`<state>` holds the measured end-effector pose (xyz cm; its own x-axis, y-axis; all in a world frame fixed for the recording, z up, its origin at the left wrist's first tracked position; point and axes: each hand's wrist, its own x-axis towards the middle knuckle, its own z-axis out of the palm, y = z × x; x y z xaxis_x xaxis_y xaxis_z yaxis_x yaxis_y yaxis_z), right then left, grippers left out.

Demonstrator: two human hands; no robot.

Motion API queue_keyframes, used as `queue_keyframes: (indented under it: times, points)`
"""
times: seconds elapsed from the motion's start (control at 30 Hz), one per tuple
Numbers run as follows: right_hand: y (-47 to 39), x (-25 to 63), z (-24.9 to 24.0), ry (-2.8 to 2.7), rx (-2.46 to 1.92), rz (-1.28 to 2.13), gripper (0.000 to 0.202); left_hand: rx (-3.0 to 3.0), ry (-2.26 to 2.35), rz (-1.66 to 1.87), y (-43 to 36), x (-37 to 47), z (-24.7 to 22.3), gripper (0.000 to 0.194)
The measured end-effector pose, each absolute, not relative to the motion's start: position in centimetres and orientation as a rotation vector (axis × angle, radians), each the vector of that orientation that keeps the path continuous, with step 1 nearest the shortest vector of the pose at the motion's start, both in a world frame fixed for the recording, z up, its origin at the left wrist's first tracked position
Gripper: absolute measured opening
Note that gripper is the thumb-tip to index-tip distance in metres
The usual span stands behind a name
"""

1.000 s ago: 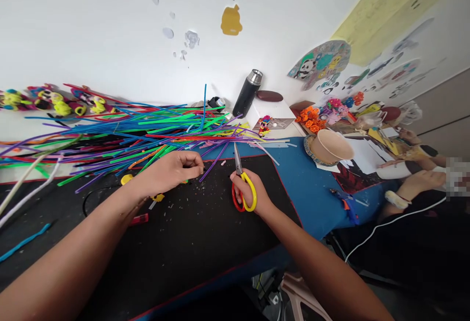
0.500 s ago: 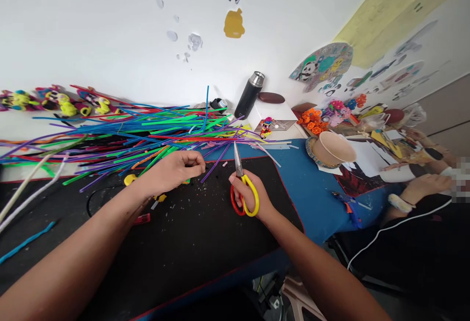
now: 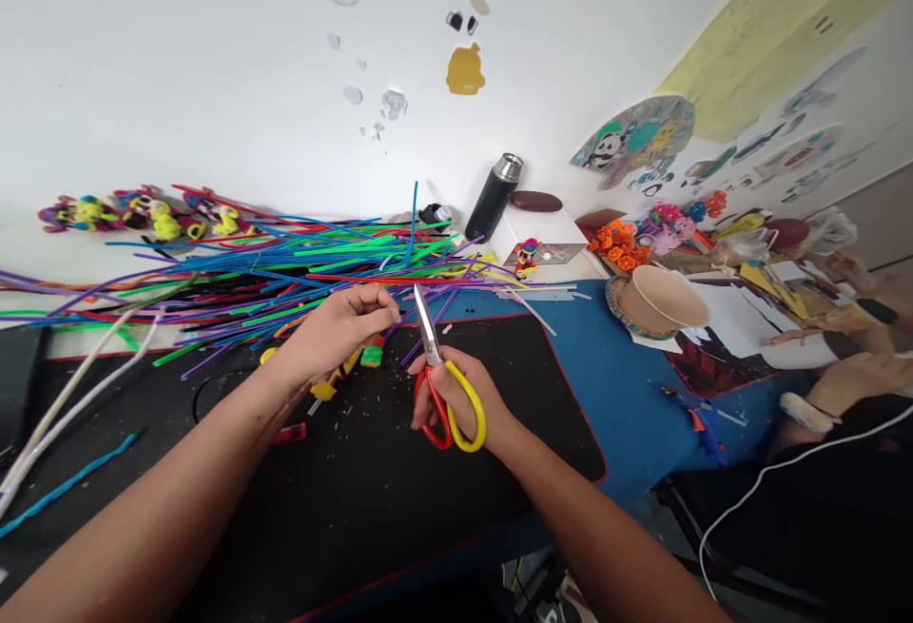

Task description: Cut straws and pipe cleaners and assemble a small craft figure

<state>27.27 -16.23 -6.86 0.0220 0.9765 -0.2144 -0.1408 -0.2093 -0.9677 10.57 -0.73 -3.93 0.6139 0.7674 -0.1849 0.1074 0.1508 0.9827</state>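
My right hand (image 3: 467, 399) grips scissors (image 3: 428, 328) with one red and one yellow handle; the blades look closed and point up toward my left hand. My left hand (image 3: 349, 328) is closed in a pinch just left of the blade tips. Whatever lies between its fingertips is too small to make out. Beneath the left hand, a small green and red piece (image 3: 372, 353) and a yellow piece (image 3: 324, 387) rest on the black mat (image 3: 428, 518). Behind both hands spreads a pile of coloured pipe cleaners (image 3: 285, 257).
A black thermos (image 3: 494, 200) stands by a white box (image 3: 542, 231) at the wall. Small fuzzy figures (image 3: 153, 214) line the back left. To the right are a beige bowl (image 3: 660, 300), blue-handled pliers (image 3: 703, 423) and another person's arm (image 3: 848, 385). A blue twisted stem (image 3: 71, 485) lies at left.
The scissors have moved left and closer to my left hand, whose pinch stays much the same. The whole view has shifted slightly, uncovering the green and red piece.
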Motion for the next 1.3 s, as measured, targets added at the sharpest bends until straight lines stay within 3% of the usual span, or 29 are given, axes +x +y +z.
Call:
queue_keyframes:
  times: [0.13, 0.6, 1.3]
  points:
    - [-16.3, 27.2, -6.6, -0.952, -1.218, 1.448, 0.085, 1.341, 0.834, 0.57, -0.8, 10.6, -3.5, 0.026]
    - [-16.0, 25.3, -7.3, -1.11, -1.459, 1.239, 0.047, 1.358, 0.822, 0.63, -1.0, 10.5, -3.6, 0.023]
    - [-15.5, 24.6, -6.9, -1.162, -1.559, 1.179, 0.047, 1.935, 0.961, 0.582, -2.4, 10.2, -2.8, 0.017]
